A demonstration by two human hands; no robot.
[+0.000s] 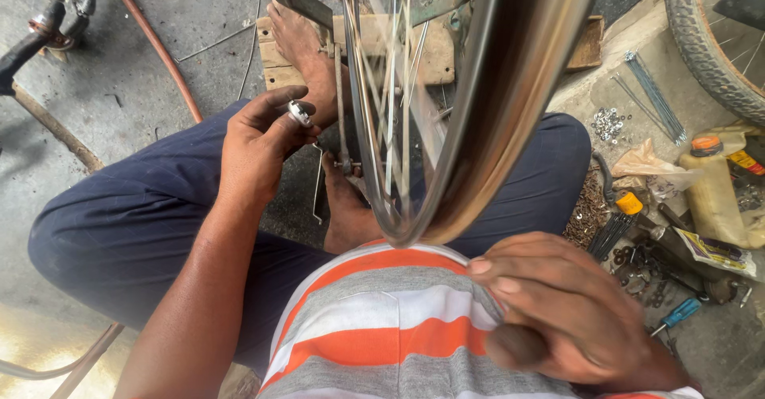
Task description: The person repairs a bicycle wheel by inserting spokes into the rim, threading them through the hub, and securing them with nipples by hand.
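Head view, looking down. Person seated on floor (119,88), bare feet fwd, bicycle wheel rim (486,128) upright btwn knees, bottom edge of rim pressed vs. striped shirt at belly.

L hand (259,140): raised at left of wheel, fingers pinched narrow on small silver tool (300,113) (looks like a spoke wrench; too small to confirm). Tool sits just beside the spokes (390,104), near hub level.

R hand (558,311): low at right, against shirt just below rim. Fingers curled close together; blurred, can't tell whether anything is held.

Foot rests on wooden block (275,60) beyond wheel.

Floor at right: loose bundle of spokes (657,96), pile of small nipples/washers (610,124), yellowish bottle w/ orange cap (713,192), blue-handled screwdriver (677,314), misc. small parts. Tyred wheel (709,41) at top-right corner. Orange hose (155,44) runs across floor at upper left.
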